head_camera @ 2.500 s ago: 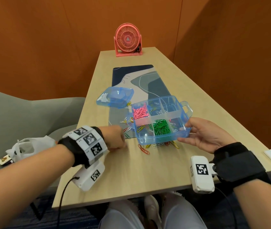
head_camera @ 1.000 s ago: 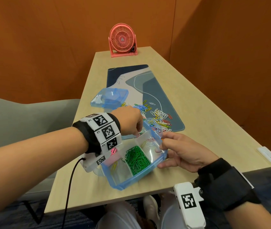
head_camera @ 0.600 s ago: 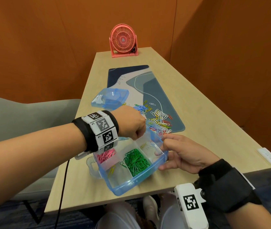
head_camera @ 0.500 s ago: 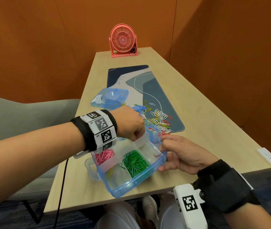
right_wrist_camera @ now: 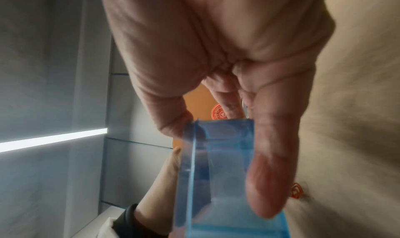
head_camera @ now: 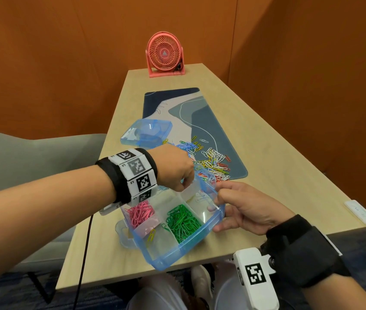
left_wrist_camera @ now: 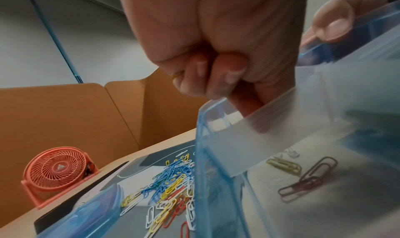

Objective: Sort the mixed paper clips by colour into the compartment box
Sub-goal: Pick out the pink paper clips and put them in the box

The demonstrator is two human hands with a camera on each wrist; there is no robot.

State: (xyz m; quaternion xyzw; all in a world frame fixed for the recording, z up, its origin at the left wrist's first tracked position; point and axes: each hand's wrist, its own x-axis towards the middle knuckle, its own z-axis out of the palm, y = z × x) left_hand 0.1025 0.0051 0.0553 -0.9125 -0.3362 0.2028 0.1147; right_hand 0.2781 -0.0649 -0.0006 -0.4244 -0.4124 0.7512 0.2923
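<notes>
My right hand (head_camera: pixel 220 209) grips the right wall of the clear blue compartment box (head_camera: pixel 177 253), thumb inside and fingers underneath, and holds it tilted at the table's near edge. Its compartments hold pink clips (head_camera: pixel 140 212), green clips (head_camera: pixel 183 220) and one yellow clip (head_camera: pixel 151 234). My left hand (head_camera: pixel 184 182) hangs over the box's far corner with fingers curled. In the left wrist view a bit of yellow wire (left_wrist_camera: pixel 176 74) shows between the fingers, and the thumb dips behind the frosted divider (left_wrist_camera: pixel 238 147). The mixed clip pile (head_camera: pixel 211 159) lies on the mat behind.
The box's blue lid (head_camera: pixel 146 134) lies on the desk mat (head_camera: pixel 188 108) left of the pile. A pink fan (head_camera: pixel 165 54) stands at the far end. A small white device (head_camera: pixel 360 212) sits at the right edge. A grey chair (head_camera: pixel 32 157) is at the left.
The box has come from the mat to the near table edge in my right hand. My left hand left the tabletop, reached the pile, and now hovers over the box's far corner.
</notes>
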